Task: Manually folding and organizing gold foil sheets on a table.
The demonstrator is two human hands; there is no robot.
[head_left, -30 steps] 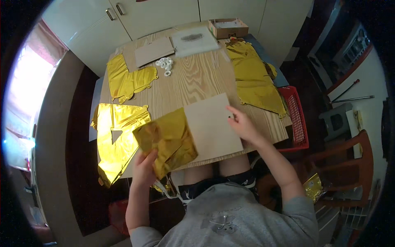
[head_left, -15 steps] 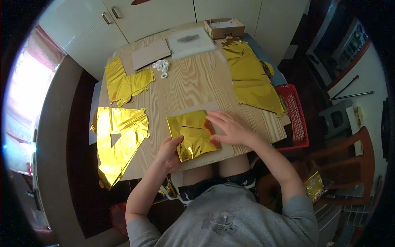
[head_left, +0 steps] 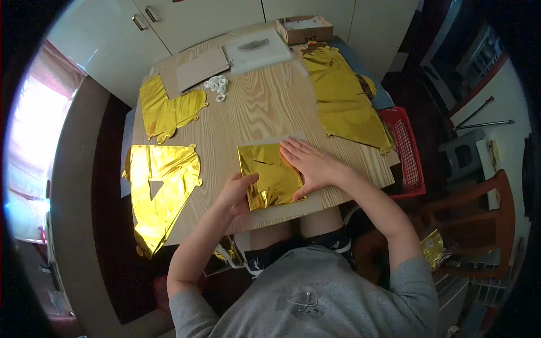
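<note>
Firstly, at the far left of the table (head_left: 262, 115), a gold foil piece with a triangular opening (head_left: 176, 160) lies with its lower end at the table's edge; a knock from the left forearm could tip it off. Beyond it lies a second, L-shaped foil piece (head_left: 183, 108), with a grey-brown card (head_left: 203, 69) and a cluster of white rings (head_left: 216, 84) further on. The loose rings would scatter if swept by a sleeve.

At the near edge, the left hand (head_left: 233, 194) is partly closed on the left side of a folded gold foil packet (head_left: 267, 172), thumb on top; its fingertips are hidden. The packet rests flat over a pale board (head_left: 313, 203), near the table's front edge. Uneven pull from this thumb could skew the packet or crease it.

The right hand (head_left: 313, 164) is open, laid palm down with fingers extended and thumb spread across the packet's right side, grasping nothing. Too much sideways pressure could slide the slick foil off the board, or trap air and wrinkles beneath the palm.

Further right, a large foil piece (head_left: 341, 84) lies close to a red basket (head_left: 415, 163); its near corner could snag on the rim if dragged.
</note>
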